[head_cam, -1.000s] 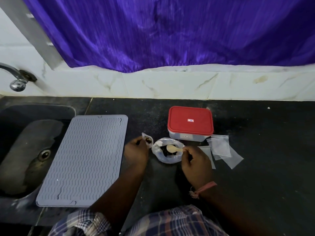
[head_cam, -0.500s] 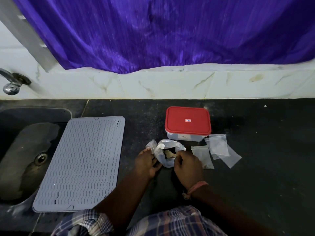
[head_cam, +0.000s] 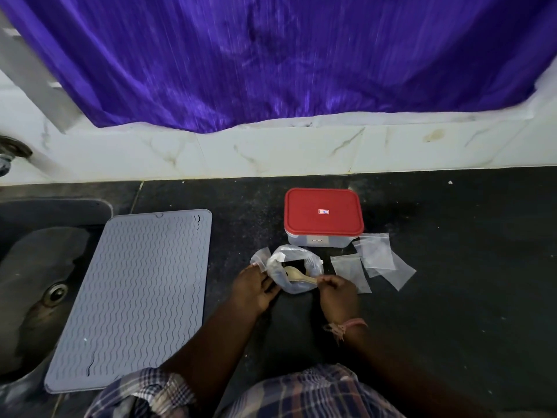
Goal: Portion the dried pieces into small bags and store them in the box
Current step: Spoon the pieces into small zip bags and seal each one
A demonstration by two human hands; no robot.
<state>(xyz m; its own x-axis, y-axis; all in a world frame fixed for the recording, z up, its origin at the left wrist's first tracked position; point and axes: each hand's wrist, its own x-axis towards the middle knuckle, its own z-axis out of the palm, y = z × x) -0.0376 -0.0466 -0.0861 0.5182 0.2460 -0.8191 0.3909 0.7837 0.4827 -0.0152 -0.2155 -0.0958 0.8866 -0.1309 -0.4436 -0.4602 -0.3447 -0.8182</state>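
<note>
A clear plastic bag of dark dried pieces (head_cam: 294,273) lies open on the black counter, in front of a clear box with a red lid (head_cam: 323,216). My right hand (head_cam: 337,292) pinches the handle of a pale wooden spoon (head_cam: 297,274) whose bowl sits in the bag's mouth. My left hand (head_cam: 254,286) holds a small clear bag (head_cam: 259,257) just left of the big bag. Several small clear bags (head_cam: 375,262) lie flat to the right of the big bag.
A grey ribbed silicone mat (head_cam: 135,297) lies left of my hands, beside a dark sink (head_cam: 36,276) with a tap at the far left. A white tiled wall and a purple curtain rise behind the counter.
My left hand brought the small bag from apart on the left up against the big bag. My right hand dipped the spoon into the bag; its bowl now shows again at the mouth.
</note>
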